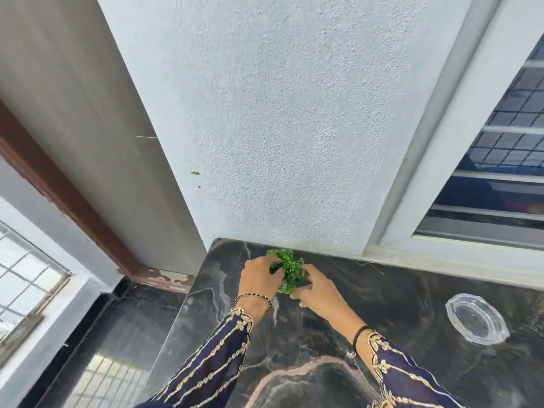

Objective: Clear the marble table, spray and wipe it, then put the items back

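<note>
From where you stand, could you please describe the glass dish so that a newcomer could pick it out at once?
Find the dark marble table below the window. On its right part, apart from the green plant that the left hand and right hand hold near the wall, lies the glass dish. It alone is clear, flat and many-sided.

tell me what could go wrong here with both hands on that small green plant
1. The left hand and right hand close round the green plant near the back left corner of the marble table. Its base is hidden, and if they hold only foliage it may slip or tear.
2. The clear glass dish lies on the table, right of the right sleeve; a sideways swing could knock it.
</note>
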A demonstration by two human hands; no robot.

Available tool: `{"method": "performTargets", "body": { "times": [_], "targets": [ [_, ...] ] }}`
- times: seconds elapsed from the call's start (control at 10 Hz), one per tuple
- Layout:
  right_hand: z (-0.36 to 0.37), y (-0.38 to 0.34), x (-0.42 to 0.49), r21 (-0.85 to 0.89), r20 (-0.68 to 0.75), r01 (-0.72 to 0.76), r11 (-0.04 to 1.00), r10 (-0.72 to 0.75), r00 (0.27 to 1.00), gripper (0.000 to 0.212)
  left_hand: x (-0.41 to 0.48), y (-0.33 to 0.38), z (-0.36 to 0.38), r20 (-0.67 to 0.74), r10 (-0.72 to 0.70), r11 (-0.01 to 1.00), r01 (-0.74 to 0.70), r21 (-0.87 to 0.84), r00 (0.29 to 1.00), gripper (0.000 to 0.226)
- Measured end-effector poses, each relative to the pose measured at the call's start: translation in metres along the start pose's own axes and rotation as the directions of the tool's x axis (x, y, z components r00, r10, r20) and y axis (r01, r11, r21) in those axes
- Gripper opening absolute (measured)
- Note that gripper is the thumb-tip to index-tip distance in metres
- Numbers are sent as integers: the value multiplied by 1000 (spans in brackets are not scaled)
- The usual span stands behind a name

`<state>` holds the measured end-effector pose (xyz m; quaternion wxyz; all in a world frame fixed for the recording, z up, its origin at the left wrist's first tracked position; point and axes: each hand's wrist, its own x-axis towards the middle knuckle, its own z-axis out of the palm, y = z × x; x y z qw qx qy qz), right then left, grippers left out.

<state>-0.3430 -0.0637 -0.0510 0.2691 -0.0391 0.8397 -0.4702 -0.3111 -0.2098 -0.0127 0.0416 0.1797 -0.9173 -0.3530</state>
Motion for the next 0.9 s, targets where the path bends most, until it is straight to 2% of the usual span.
{"method": "performTargets", "body": {
  "times": [0.2,0.4,0.5,0.7,0.8,0.9],
  "targets": [
    [2,5,-11,-16,-12,-8,1000,8,1000,52,-8,-7,3,51,3,999,-5,42,999,31],
    [-7,17,-33,-70,-21,11,997,-13,1000,58,-35,6,-3,-40,-18,955,29,294,999,41],
    [-16,28,-56,-83,-59,-3,997,-2,998,55,-60,12,-4,-77,15,932,14,363,997,40],
    [-39,52,-124,-89,-127,-1,996,-10,992,47,-130,27,7,-85,239,881,-179,437,967,35],
    [-53,59,-164,-108,-159,15,994,-33,987,45,-170,46,10,-51,320,857,-266,442,946,36],
    [-67,60,-208,-156,-210,54,986,-86,974,44,-209,69,11,23,343,836,-316,449,939,39]
  ]
}}
